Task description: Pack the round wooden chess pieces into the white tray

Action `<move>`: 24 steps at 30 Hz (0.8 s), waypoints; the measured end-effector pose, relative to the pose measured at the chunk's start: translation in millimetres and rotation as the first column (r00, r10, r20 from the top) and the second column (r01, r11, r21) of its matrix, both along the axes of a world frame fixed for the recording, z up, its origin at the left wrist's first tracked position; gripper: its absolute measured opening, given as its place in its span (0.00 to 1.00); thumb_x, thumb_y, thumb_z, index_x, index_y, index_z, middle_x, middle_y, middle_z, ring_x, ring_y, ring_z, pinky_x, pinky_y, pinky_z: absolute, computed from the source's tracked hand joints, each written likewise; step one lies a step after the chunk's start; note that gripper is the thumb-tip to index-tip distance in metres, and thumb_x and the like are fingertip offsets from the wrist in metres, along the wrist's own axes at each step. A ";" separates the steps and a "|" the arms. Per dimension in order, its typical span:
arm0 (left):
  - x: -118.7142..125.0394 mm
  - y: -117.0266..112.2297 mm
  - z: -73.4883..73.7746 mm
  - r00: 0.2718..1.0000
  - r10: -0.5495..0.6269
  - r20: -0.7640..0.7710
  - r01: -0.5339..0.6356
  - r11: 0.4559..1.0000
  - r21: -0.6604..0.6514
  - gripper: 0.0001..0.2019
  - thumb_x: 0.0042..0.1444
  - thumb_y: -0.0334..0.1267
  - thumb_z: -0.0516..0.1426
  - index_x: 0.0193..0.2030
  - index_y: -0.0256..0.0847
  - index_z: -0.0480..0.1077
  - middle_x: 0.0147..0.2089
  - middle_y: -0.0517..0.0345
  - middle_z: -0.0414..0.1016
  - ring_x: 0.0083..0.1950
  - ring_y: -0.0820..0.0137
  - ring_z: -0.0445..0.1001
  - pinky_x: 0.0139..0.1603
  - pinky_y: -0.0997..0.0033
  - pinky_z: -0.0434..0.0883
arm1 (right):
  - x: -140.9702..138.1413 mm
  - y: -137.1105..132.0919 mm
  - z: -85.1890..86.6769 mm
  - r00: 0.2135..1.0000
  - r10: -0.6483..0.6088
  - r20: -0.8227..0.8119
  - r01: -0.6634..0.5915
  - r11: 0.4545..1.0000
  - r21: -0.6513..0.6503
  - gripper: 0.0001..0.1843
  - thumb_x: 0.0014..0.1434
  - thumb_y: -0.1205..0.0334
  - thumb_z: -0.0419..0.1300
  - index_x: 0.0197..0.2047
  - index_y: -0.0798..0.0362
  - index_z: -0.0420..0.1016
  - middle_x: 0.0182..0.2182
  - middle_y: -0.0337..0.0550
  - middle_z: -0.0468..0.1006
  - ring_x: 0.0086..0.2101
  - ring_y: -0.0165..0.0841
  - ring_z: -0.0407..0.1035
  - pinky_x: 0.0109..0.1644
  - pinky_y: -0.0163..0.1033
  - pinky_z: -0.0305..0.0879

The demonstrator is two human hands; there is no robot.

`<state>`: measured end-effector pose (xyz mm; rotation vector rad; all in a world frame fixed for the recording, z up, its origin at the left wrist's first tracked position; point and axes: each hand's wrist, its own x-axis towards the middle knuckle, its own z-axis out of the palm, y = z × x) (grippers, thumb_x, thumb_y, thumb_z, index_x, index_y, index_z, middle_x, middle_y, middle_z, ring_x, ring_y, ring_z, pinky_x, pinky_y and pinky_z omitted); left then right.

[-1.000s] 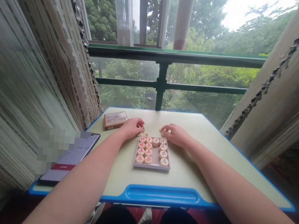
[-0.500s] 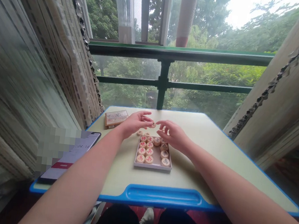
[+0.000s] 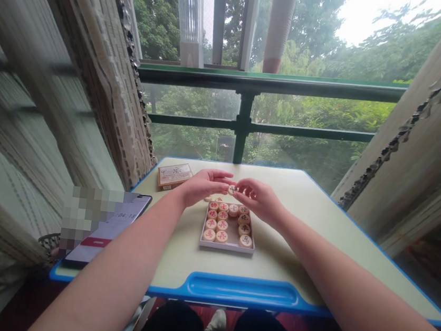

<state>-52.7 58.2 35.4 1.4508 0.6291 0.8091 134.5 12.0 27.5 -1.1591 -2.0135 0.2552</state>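
Note:
A round xiangqi piece (image 3: 232,190) with a dark character is held up between my two hands, above the far edge of a shallow white box tray (image 3: 227,248). My left hand (image 3: 207,185) has its thumb and a finger at the piece's left side, the index finger stretched past it. From the right, my right hand (image 3: 259,197) pinches the same piece in its fingertips. Inside the tray, red-marked pieces (image 3: 221,237) fill two columns on the left. Dark-marked pieces (image 3: 245,241) line the right column, and one more (image 3: 233,209) sits in the back row.
Loose pieces (image 3: 219,199) lie behind the tray, partly under my left hand. A printed box lid (image 3: 174,175) stands at the back left. A phone (image 3: 118,228) lies at the left edge of the blue-rimmed table (image 3: 294,248). Curtains (image 3: 410,139) hang on both sides.
My right hand has come in to the piece at my left fingertips and closed on it. The view has shifted slightly. The pieces in the tray look the same.

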 end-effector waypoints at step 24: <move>-0.8 -1.7 3.8 0.992 0.064 -0.109 -0.066 0.998 -0.018 0.19 0.42 0.42 0.65 0.39 0.32 0.73 0.35 0.48 0.77 0.34 0.67 0.76 0.38 0.68 0.68 | 2.3 0.4 -2.7 0.997 -0.069 0.019 0.065 0.984 0.165 0.08 0.51 0.60 0.60 0.35 0.53 0.69 0.31 0.42 0.73 0.27 0.28 0.64 0.31 0.35 0.63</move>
